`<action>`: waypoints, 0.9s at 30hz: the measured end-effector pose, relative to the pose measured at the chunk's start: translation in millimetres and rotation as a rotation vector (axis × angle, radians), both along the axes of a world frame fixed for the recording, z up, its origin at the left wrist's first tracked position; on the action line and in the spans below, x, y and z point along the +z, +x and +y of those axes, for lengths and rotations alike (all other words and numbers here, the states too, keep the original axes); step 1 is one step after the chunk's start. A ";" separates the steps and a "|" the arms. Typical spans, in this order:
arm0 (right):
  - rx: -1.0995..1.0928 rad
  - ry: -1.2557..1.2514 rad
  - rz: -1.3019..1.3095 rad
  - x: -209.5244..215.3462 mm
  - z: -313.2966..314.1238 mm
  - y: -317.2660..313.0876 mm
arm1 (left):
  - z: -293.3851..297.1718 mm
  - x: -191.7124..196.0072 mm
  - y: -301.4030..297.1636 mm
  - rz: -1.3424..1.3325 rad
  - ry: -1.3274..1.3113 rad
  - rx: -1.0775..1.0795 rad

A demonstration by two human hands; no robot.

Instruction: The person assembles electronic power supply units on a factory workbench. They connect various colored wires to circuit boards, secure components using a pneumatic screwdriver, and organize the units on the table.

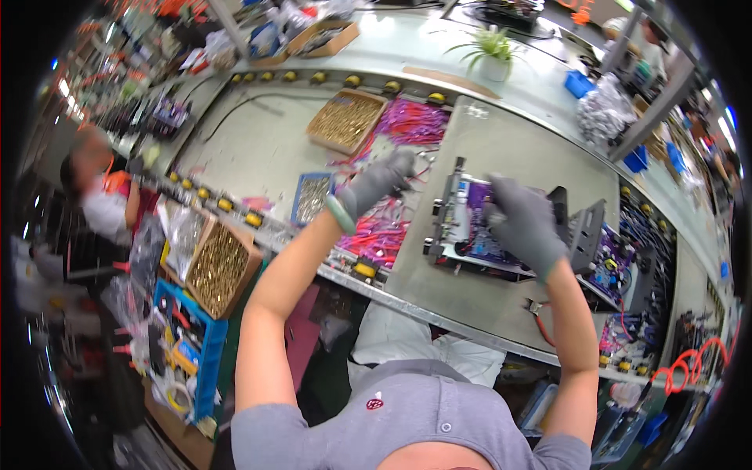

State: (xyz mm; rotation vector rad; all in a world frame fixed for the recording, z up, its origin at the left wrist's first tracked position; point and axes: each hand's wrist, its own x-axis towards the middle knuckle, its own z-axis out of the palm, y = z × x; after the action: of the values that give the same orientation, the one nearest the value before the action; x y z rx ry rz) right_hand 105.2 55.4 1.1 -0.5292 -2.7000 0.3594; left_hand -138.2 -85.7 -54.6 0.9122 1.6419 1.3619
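Note:
My left hand (pixel 377 185), in a grey glove, hovers above bundles of pink and purple wires (pixel 381 231). Its fingers are bent together, and what they hold, if anything, is too blurred to name. My right hand (pixel 526 223), gloved the same way, is over a purple circuit board (pixel 476 205) in an open chassis (pixel 448 244) with a black edge. The right fingers curl down toward the board; their tips are blurred and partly hidden. A blue tray of small silvery parts (pixel 313 197) sits beside my left wrist.
Beyond the left hand stands a box of brass-coloured parts (pixel 345 119); another such box (pixel 218 270) is at the bench's left edge. Another open unit (pixel 607 266) lies right of my right hand. Red-handled pliers (pixel 539 317) lie near the front edge. A person (pixel 106 196) sits far left.

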 end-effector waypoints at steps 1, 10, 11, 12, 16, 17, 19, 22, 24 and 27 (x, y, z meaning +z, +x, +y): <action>-0.013 0.048 0.061 13.0 -2.5 15.7 | -13.2 -16.8 -31.8 0.258 -0.092 0.048; -0.095 0.139 0.149 -4.6 13.0 59.5 | -23.1 -138.8 -27.5 1.224 -0.973 0.110; -0.089 0.124 0.161 -5.3 14.1 60.3 | -22.5 -145.7 -27.6 1.242 -0.993 0.167; -0.085 0.117 0.173 -5.9 14.5 61.3 | -22.3 -150.6 -24.9 1.253 -1.013 0.218; -0.076 0.093 0.211 -7.6 14.7 60.1 | -44.4 -155.9 -53.2 1.114 -1.103 0.018; -0.078 0.084 0.217 -7.7 14.9 60.0 | -50.6 -157.7 -61.3 1.050 -1.051 0.004; -0.087 0.076 0.226 -11.5 15.9 62.1 | -59.0 -127.1 -58.8 0.924 -0.945 -0.044; -0.086 0.084 0.223 -9.6 14.7 61.5 | -82.7 -101.0 -64.7 0.539 -0.523 0.175; -0.097 0.077 0.205 -6.6 11.1 62.7 | -85.7 -95.3 -63.6 0.371 -0.403 0.262; -0.112 0.130 0.224 -3.7 6.3 63.7 | -87.0 -99.6 -66.0 0.270 -0.158 0.307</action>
State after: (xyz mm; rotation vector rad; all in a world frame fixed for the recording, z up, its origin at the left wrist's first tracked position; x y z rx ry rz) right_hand 168.9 61.7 -2.6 -0.5638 -2.4467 0.1977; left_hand -204.2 -172.8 -154.2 0.8010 2.1349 1.3268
